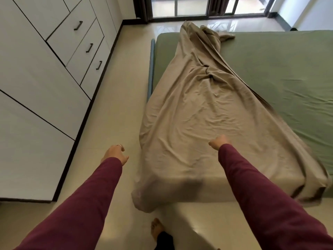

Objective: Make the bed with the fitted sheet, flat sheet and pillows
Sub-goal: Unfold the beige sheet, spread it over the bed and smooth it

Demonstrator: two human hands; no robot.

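Note:
A green fitted sheet point(281, 69) covers the mattress. On it a beige flat sheet point(196, 109) lies rumpled in a long strip down the bed's left side, bunched at the far end. Its near end hangs over the bed's near corner toward the floor and looks blurred. My right hand point(219, 141) hovers over the near part of the beige sheet, its fingers curled into a loose fist with no cloth in it. Over the floor to the left of the bed, my left hand point(115, 154) holds nothing, fingers loosely apart. No pillows are in view.
White wardrobe drawers point(54, 65) line the left wall, leaving a narrow strip of tiled floor point(126, 78) beside the bed's blue frame rail point(151, 65). A sliding glass door point(194, 6) stands beyond the bed. My bare foot point(156, 228) is on the floor below the hanging sheet.

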